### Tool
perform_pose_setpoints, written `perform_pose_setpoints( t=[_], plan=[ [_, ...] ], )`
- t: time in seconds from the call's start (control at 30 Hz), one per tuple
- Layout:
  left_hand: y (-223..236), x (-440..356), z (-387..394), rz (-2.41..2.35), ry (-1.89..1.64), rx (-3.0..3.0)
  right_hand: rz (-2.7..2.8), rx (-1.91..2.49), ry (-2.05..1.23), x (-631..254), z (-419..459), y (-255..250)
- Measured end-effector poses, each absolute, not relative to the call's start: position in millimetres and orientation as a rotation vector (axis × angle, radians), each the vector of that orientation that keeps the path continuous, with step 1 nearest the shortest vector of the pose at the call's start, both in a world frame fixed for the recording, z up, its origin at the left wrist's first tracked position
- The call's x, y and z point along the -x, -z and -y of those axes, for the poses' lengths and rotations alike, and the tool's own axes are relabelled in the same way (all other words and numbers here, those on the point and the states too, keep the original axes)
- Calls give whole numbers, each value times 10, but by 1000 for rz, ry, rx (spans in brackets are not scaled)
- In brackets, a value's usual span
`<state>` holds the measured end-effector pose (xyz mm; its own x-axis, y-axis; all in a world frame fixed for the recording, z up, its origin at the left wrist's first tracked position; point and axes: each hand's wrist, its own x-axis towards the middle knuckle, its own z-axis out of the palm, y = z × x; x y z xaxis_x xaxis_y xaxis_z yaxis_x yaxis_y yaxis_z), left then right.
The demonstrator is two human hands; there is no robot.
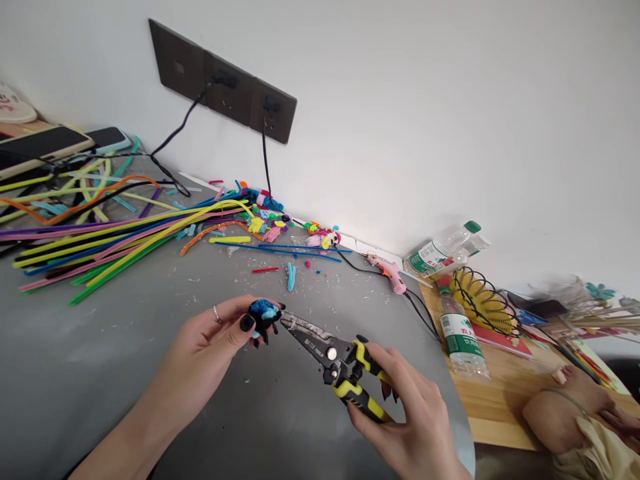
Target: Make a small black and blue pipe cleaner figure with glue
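Observation:
Between the thumb and fingers of my left hand point(215, 333) is a small blue and black pipe-cleaner figure point(265, 311); part of it is hidden by the fingers. My right hand point(413, 407) is wrapped round the yellow and black handles of wire-stripping pliers point(327, 353). The tip of the pliers points left and meets the right side of the figure, or lies just beside it. Beyond the hands, a short light-blue pipe-cleaner piece point(291, 277) and a red piece point(265, 270) lie on the grey tabletop point(240, 427).
Many coloured pipe cleaners point(125, 240) spread over the left side. A pink glue gun point(390, 270) lies near the wall, its cord running right. Plastic bottles point(463, 340) and a yellow basket point(483, 303) are on the wooden table. Another person's arm point(560, 413) rests at right.

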<state>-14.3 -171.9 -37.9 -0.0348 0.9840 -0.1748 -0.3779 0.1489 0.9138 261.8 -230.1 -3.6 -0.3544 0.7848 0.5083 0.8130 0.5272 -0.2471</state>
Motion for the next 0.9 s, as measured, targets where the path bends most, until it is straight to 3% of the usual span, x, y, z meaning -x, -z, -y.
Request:
perform_pose_setpoints(
  t=[0.9],
  plan=[
    [388,167,1760,-1135,-1278,-867,2282,1247,159,-2615,2305,-91]
  ],
)
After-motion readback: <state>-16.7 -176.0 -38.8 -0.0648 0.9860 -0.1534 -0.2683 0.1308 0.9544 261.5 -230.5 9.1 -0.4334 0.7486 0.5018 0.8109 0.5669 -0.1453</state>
